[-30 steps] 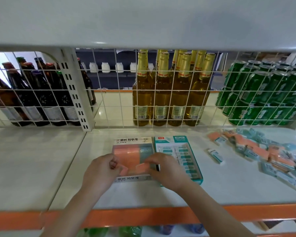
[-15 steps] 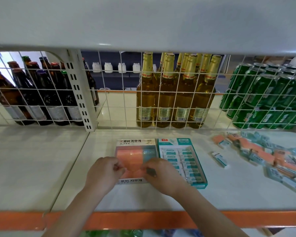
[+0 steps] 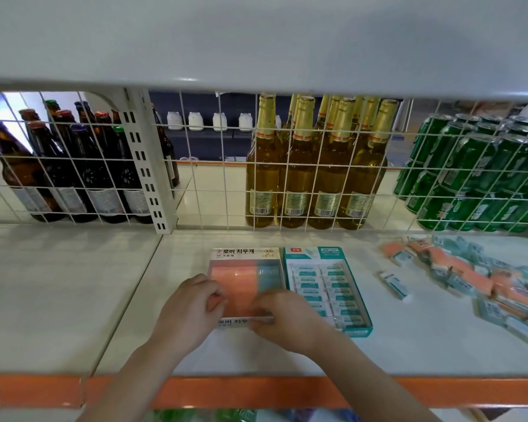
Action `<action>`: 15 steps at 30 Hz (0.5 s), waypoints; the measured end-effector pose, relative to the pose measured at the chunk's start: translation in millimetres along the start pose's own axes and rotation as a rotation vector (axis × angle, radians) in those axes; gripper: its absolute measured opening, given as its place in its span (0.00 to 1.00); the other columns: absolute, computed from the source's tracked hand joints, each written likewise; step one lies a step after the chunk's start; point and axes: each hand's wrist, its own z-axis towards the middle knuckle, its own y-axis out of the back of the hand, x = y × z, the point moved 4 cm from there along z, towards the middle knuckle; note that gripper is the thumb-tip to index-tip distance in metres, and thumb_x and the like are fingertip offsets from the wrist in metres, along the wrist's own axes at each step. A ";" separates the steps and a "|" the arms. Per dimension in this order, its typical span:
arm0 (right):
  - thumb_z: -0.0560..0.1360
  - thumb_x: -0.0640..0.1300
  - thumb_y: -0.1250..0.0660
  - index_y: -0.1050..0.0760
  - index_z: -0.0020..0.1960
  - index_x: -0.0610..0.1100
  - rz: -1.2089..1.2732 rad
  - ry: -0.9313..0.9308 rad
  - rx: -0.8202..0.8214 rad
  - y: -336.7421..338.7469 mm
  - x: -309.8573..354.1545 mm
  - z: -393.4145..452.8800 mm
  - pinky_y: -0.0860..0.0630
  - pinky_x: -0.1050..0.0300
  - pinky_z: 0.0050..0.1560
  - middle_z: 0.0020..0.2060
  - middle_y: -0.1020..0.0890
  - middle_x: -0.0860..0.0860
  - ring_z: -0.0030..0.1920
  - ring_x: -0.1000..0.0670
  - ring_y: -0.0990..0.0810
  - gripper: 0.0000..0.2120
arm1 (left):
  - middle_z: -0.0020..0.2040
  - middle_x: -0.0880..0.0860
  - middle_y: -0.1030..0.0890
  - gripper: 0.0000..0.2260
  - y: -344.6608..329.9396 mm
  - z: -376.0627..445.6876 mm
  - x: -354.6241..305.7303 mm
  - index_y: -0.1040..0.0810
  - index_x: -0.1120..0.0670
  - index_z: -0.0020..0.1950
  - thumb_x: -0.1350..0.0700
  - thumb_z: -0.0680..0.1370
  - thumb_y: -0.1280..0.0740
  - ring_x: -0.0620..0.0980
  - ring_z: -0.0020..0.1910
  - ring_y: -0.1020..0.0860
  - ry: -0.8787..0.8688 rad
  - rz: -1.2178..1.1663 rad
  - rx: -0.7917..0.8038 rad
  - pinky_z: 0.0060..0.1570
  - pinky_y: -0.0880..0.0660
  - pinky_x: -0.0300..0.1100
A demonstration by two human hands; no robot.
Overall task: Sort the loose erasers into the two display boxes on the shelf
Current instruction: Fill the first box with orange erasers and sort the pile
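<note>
The orange eraser I'd watched pinched above the left display box (image 3: pixel 246 278) a second earlier had gone down out of sight among its orange rows: one more sorted, I judged. Both hands sat at its near edge, left hand (image 3: pixel 192 312) and right hand (image 3: pixel 282 319) curled, fingertips together; whether they held anything I couldn't tell. The loose pile (image 3: pixel 476 278) waited, well right of the teal box (image 3: pixel 326 287).

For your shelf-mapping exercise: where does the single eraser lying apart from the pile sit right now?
In the head view the lone eraser lies right of centre on the shelf, between the teal display box and the pile of loose erasers.
</note>
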 end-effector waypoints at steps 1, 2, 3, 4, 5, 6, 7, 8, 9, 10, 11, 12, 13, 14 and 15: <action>0.73 0.46 0.35 0.20 0.50 0.42 -0.009 -0.005 0.003 -0.8 1.2 0.4 0.25 0.53 0.48 0.47 0.18 0.47 0.47 0.49 0.21 0.11 | 0.42 0.42 0.28 0.04 0.1 -0.8 -0.9 0.19 0.52 0.48 0.57 0.74 0.32 0.45 0.48 0.25 -0.020 0.005 0.005 0.48 0.30 0.36; 0.73 0.46 0.35 0.21 0.52 0.42 -0.011 -0.012 -0.001 -0.7 2.4 1.0 0.25 0.53 0.49 0.48 0.19 0.47 0.48 0.48 0.22 0.11 | 0.42 0.43 0.27 0.05 0.6 -2.0 -1.9 0.19 0.52 0.48 0.56 0.75 0.33 0.44 0.48 0.26 -0.036 0.014 0.013 0.48 0.30 0.37; 0.73 0.45 0.35 0.21 0.54 0.42 -0.013 -0.022 -0.007 -0.2 3.3 1.4 0.25 0.54 0.51 0.50 0.20 0.47 0.49 0.48 0.22 0.12 | 0.43 0.43 0.26 0.05 1.2 -3.1 -2.5 0.20 0.51 0.49 0.55 0.75 0.33 0.44 0.48 0.26 -0.053 0.026 0.025 0.47 0.30 0.36; 0.73 0.45 0.35 0.22 0.55 0.43 -0.010 -0.031 -0.018 0.8 4.0 1.5 0.26 0.55 0.51 0.51 0.21 0.47 0.50 0.48 0.23 0.12 | 0.43 0.43 0.26 0.05 1.8 -4.3 -3.5 0.20 0.50 0.49 0.54 0.76 0.34 0.43 0.47 0.27 -0.077 0.036 0.042 0.46 0.30 0.36; 0.73 0.44 0.34 0.22 0.55 0.43 -0.002 -0.037 -0.026 1.9 4.5 1.4 0.26 0.56 0.51 0.51 0.22 0.47 0.50 0.49 0.23 0.12 | 0.42 0.42 0.26 0.05 2.1 -5.5 -4.1 0.20 0.49 0.49 0.53 0.76 0.34 0.41 0.45 0.28 -0.101 0.043 0.062 0.44 0.31 0.33; 0.73 0.44 0.34 0.23 0.55 0.43 0.006 -0.043 -0.030 2.4 4.6 1.3 0.26 0.57 0.51 0.51 0.22 0.47 0.50 0.49 0.23 0.12 | 0.41 0.41 0.27 0.05 2.4 -6.6 -4.7 0.20 0.48 0.49 0.53 0.76 0.34 0.39 0.42 0.30 -0.122 0.043 0.076 0.42 0.33 0.30; 0.73 0.44 0.34 0.23 0.55 0.44 0.010 -0.048 -0.033 3.1 4.9 1.0 0.26 0.57 0.52 0.51 0.23 0.47 0.50 0.49 0.23 0.12 | 0.40 0.40 0.28 0.05 2.5 -7.3 -4.6 0.20 0.48 0.50 0.52 0.76 0.34 0.38 0.41 0.30 -0.136 0.041 0.085 0.41 0.35 0.29; 0.73 0.44 0.34 0.23 0.55 0.44 0.008 -0.055 -0.032 2.9 4.9 1.2 0.26 0.58 0.51 0.51 0.23 0.48 0.50 0.49 0.23 0.11 | 0.39 0.39 0.29 0.05 2.2 -7.6 -4.2 0.20 0.48 0.50 0.52 0.76 0.35 0.36 0.40 0.31 -0.145 0.045 0.087 0.40 0.35 0.28; 0.73 0.44 0.34 0.23 0.55 0.44 0.000 -0.062 -0.035 2.7 5.1 1.4 0.26 0.59 0.51 0.51 0.23 0.48 0.50 0.50 0.23 0.11 | 0.39 0.39 0.29 0.06 1.3 -7.6 -3.8 0.20 0.49 0.51 0.52 0.76 0.35 0.36 0.39 0.31 -0.152 0.053 0.086 0.39 0.36 0.27; 0.73 0.44 0.35 0.23 0.54 0.44 -0.013 -0.071 -0.034 2.0 5.2 1.9 0.26 0.59 0.51 0.51 0.23 0.48 0.50 0.49 0.23 0.11 | 0.40 0.39 0.29 0.07 -0.1 -7.7 -4.0 0.20 0.49 0.52 0.52 0.77 0.35 0.36 0.39 0.31 -0.160 0.058 0.082 0.39 0.36 0.26; 0.73 0.44 0.35 0.23 0.54 0.44 -0.026 -0.081 -0.034 1.3 5.1 2.5 0.26 0.58 0.51 0.51 0.23 0.48 0.50 0.49 0.23 0.11 | 0.43 0.39 0.27 0.08 -2.1 -7.8 -3.9 0.20 0.50 0.53 0.51 0.77 0.36 0.37 0.41 0.30 -0.168 0.061 0.075 0.40 0.36 0.26; 0.73 0.44 0.35 0.24 0.55 0.44 -0.036 -0.093 -0.032 0.6 4.7 3.2 0.26 0.57 0.52 0.52 0.23 0.47 0.51 0.49 0.23 0.11 | 0.45 0.41 0.25 0.11 -4.2 -8.0 -3.4 0.20 0.51 0.54 0.49 0.77 0.37 0.39 0.44 0.28 -0.170 0.065 0.076 0.42 0.35 0.26; 0.73 0.44 0.35 0.24 0.55 0.44 -0.039 -0.103 -0.030 -0.5 4.1 3.8 0.26 0.56 0.53 0.52 0.23 0.47 0.52 0.49 0.23 0.11 | 0.47 0.43 0.23 0.15 -5.2 -8.6 -3.2 0.20 0.51 0.54 0.45 0.76 0.40 0.42 0.47 0.26 -0.170 0.074 0.080 0.44 0.33 0.29; 0.73 0.44 0.34 0.24 0.54 0.44 -0.035 -0.108 -0.030 -1.2 3.4 4.3 0.26 0.56 0.54 0.52 0.23 0.47 0.52 0.49 0.23 0.11 | 0.48 0.45 0.22 0.21 -5.2 -9.4 -4.3 0.20 0.51 0.54 0.40 0.74 0.45 0.43 0.49 0.25 -0.179 0.085 0.085 0.47 0.31 0.33; 0.73 0.44 0.34 0.24 0.54 0.43 -0.028 -0.108 -0.032 -1.8 3.1 4.7 0.26 0.56 0.54 0.52 0.22 0.47 0.52 0.49 0.23 0.11 | 0.48 0.45 0.21 0.27 -5.9 -9.9 -4.3 0.20 0.51 0.53 0.37 0.71 0.50 0.45 0.50 0.25 -0.192 0.104 0.103 0.48 0.31 0.36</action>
